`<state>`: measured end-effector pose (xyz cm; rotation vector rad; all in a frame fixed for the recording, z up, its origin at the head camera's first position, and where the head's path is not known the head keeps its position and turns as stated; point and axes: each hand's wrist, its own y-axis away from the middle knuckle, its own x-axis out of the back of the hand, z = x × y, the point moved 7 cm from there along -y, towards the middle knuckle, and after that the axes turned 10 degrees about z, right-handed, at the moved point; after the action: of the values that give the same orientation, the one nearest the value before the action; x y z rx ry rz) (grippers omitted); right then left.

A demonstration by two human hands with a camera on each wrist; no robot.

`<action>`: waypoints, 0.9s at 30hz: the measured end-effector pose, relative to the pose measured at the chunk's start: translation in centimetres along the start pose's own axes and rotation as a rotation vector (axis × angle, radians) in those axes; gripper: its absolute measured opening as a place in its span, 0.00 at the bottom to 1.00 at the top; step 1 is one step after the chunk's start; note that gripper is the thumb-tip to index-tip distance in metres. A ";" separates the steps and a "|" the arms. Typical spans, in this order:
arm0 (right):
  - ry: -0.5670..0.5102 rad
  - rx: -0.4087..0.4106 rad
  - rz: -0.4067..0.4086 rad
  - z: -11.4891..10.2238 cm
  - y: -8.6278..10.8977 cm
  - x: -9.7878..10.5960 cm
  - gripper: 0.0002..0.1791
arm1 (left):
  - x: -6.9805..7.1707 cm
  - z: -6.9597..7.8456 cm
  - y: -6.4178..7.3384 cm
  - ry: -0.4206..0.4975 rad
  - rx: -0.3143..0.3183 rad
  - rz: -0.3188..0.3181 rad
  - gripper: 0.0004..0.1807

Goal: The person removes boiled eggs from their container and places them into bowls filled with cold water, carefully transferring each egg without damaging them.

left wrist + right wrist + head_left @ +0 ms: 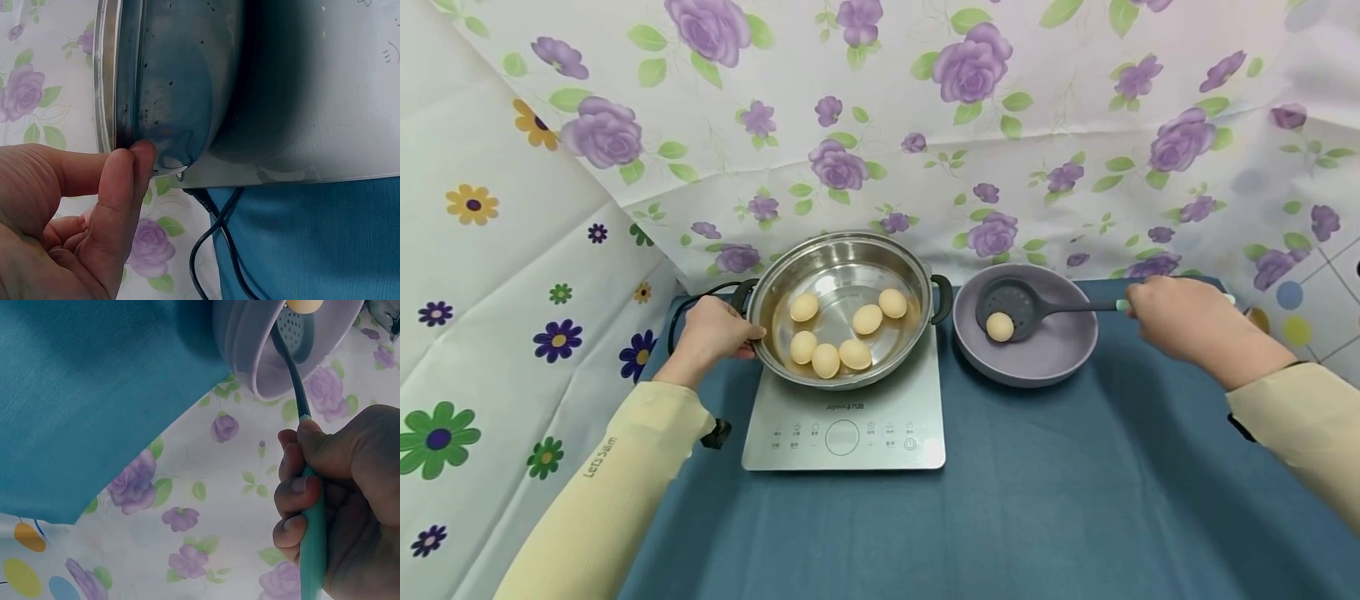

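Note:
My left hand (711,327) pinches the left side of a stainless steel pot (850,252) between thumb and fingers, beside its black handle. Several light brown eggs (826,361) lie in shallow water on the pot's bottom. With curled fingers my right hand (1183,321) grips the green end of a grey slotted skimmer (1075,306). The skimmer's round head is down inside a purple-grey bowl (1078,342), and a single egg (1000,327) sits on it. In the right wrist view the green handle (314,550) runs through my fist.
Under the pot is a flat silver induction cooker (883,457), with its control panel facing me. A black cord (228,240) loops out behind its left side. Blue cloth (1037,483) covers the table; a flowered sheet (925,167) hangs behind and at the left.

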<state>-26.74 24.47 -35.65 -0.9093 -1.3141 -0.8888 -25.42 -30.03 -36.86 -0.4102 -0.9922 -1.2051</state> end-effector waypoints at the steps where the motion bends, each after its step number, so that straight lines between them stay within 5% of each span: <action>1: 0.007 0.004 0.009 -0.1 0.0 0.1 0.05 | 0.0 0.0 0.0 0.003 0.001 0.000 0.13; 27: 0.269 0.295 0.586 -2.1 1.4 3.1 0.05 | 0.1 0.2 0.2 -0.027 -0.027 0.025 0.13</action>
<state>-24.49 23.00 -32.74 -0.8401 -0.8457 -0.3319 -25.28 -29.84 -36.66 -0.4595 -0.9923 -1.1945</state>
